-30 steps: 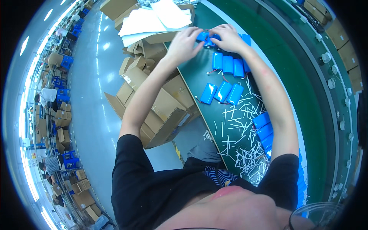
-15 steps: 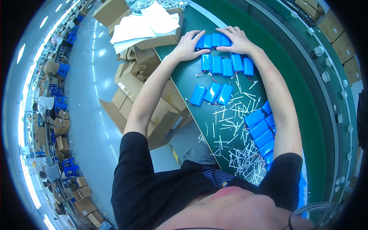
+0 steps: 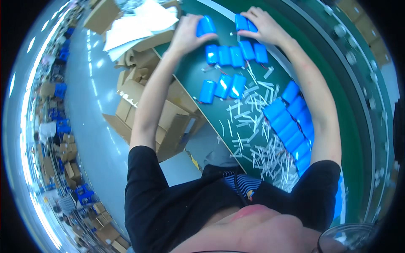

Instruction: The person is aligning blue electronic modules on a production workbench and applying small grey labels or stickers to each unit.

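At the far end of the green table, my left hand is closed around blue shrink-wrapped battery packs, thumb on the near side. Across a gap, my right hand grips more blue battery packs between thumb and fingers. The fingers partly hide both groups. Just nearer lies a row of several blue packs with thin red wires and white connectors. Closer still, three blue packs lie side by side, slightly slanted.
Many white strips are scattered and heaped on the near table. Beside my right forearm, several blue packs lie in rows. White sheets top a carton at the far left; an open cardboard box stands by the table's left edge.
My hands were close together around one row of packs; they have moved apart, splitting it into two groups. The whole view has shifted and is slightly blurred.
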`<move>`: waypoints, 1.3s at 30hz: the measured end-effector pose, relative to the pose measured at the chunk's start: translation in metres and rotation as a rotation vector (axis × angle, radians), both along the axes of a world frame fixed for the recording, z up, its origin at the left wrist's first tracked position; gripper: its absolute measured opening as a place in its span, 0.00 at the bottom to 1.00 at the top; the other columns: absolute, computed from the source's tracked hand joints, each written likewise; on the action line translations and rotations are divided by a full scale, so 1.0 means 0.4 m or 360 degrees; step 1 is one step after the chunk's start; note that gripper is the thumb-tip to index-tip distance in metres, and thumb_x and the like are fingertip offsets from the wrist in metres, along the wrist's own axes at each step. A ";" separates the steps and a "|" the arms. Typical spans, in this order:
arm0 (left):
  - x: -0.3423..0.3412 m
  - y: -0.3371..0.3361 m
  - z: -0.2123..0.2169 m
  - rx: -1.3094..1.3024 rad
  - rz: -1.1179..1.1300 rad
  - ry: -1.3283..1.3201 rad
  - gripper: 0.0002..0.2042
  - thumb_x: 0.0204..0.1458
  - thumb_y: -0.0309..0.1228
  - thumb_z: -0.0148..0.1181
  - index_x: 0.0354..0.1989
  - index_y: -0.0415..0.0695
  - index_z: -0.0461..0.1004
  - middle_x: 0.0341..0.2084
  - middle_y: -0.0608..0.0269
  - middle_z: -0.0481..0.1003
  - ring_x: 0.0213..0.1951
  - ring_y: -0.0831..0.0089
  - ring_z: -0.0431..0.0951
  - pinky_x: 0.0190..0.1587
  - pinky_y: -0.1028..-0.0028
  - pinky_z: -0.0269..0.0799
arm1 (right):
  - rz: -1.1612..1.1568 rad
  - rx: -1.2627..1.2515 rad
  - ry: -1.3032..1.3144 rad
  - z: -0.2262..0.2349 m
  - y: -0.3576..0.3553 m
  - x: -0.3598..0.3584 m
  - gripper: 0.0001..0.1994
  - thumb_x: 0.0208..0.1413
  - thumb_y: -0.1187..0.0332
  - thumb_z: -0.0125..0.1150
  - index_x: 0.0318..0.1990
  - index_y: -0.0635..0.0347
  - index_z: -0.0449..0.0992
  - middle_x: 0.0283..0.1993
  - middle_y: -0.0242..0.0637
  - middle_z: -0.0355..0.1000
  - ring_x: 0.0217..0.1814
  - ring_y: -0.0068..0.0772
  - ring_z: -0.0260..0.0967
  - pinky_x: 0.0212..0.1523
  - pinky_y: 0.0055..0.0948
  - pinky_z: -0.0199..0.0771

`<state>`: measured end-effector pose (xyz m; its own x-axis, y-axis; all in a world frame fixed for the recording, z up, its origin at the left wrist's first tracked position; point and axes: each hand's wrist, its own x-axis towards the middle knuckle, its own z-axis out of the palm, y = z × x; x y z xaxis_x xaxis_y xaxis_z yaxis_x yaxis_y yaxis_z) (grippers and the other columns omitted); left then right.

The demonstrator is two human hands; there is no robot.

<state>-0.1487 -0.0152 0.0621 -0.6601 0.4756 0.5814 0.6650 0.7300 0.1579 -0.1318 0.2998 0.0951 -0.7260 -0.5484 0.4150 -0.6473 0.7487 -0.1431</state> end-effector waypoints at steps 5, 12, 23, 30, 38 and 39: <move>0.121 0.108 0.165 0.0320 -0.0374 0.0149 0.36 0.55 0.57 0.69 0.63 0.44 0.68 0.54 0.50 0.71 0.52 0.52 0.74 0.50 0.60 0.77 | -0.0064 -0.0319 -0.0035 0.037 0.237 0.241 0.29 0.56 0.51 0.71 0.58 0.63 0.74 0.51 0.45 0.69 0.49 0.46 0.66 0.56 0.37 0.67; 0.553 0.352 0.171 -0.0250 -0.1305 -0.0132 0.37 0.41 0.45 0.79 0.58 0.41 0.71 0.49 0.53 0.74 0.48 0.54 0.73 0.56 0.60 0.71 | -0.0840 -0.0108 -0.0010 0.184 0.376 1.146 0.33 0.54 0.45 0.71 0.60 0.58 0.74 0.55 0.41 0.69 0.54 0.45 0.67 0.57 0.37 0.68; 0.916 0.526 0.060 -0.0447 -0.1748 -0.0296 0.40 0.40 0.46 0.79 0.61 0.42 0.71 0.53 0.56 0.74 0.52 0.55 0.74 0.59 0.59 0.69 | -0.2205 -0.0422 -0.0103 0.001 0.350 2.019 0.37 0.52 0.46 0.74 0.64 0.58 0.72 0.54 0.41 0.68 0.54 0.47 0.67 0.56 0.40 0.71; 0.856 0.395 0.083 -0.0603 -0.1385 -0.0176 0.38 0.43 0.53 0.76 0.59 0.43 0.72 0.53 0.58 0.74 0.51 0.58 0.74 0.58 0.63 0.70 | -0.1507 -0.0439 -0.0247 -0.018 0.222 1.721 0.38 0.49 0.45 0.75 0.63 0.57 0.73 0.54 0.40 0.68 0.54 0.46 0.66 0.59 0.41 0.67; 0.697 0.292 0.052 -0.0645 -0.1272 -0.0092 0.40 0.41 0.52 0.78 0.62 0.44 0.72 0.53 0.57 0.73 0.54 0.57 0.73 0.60 0.62 0.70 | -0.0938 -0.0207 -0.0205 -0.043 0.063 1.283 0.37 0.51 0.43 0.70 0.62 0.61 0.72 0.53 0.41 0.68 0.54 0.45 0.65 0.61 0.41 0.63; 0.690 0.301 0.064 -0.0644 -0.1309 -0.0085 0.41 0.42 0.53 0.78 0.62 0.45 0.71 0.53 0.58 0.73 0.55 0.57 0.73 0.60 0.63 0.70 | -0.0928 -0.0195 -0.0218 -0.050 0.049 1.247 0.37 0.51 0.43 0.70 0.62 0.61 0.72 0.53 0.41 0.68 0.54 0.45 0.65 0.61 0.41 0.63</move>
